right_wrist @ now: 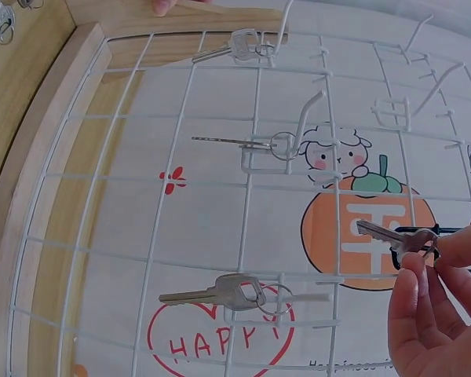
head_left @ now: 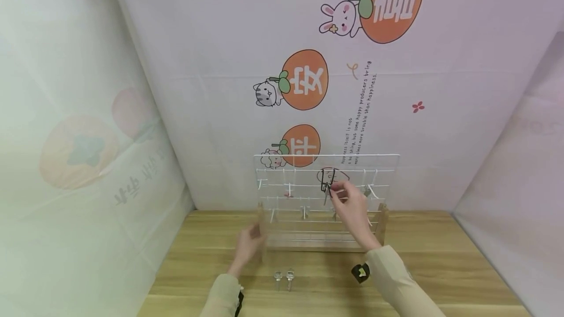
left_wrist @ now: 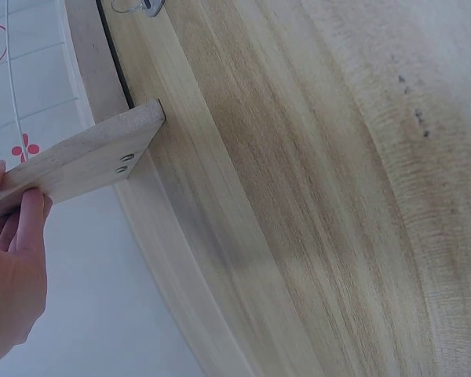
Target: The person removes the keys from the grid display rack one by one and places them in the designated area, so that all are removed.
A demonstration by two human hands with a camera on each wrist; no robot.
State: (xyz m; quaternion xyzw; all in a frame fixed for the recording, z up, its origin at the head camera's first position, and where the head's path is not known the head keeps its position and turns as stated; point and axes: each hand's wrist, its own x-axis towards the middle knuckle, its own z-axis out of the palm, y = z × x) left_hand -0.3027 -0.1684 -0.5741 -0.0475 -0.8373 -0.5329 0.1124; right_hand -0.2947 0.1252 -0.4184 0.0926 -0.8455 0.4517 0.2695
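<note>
My right hand (head_left: 352,207) pinches the ring of a key (right_wrist: 385,233) between thumb and fingers. Just at those fingers is a black hook (head_left: 322,179) on the white wire grid rack (head_left: 282,155); whether the ring is over the hook is hidden. With thumb and fingers on opposite faces, my left hand (left_wrist: 16,267) grips the rack's wooden side post (left_wrist: 78,157). In the right wrist view, other keys hang by rings from white hooks: a lower key (right_wrist: 239,294), a middle key (right_wrist: 239,143) and an upper key (right_wrist: 239,45).
Two loose keys, a right one (head_left: 290,278) and a left one (head_left: 277,278), lie on the wooden table (head_left: 317,297) in front of the rack. Several white hooks stick out from the grid. A printed cloth backdrop (head_left: 220,111) stands behind, with pale cloth sides.
</note>
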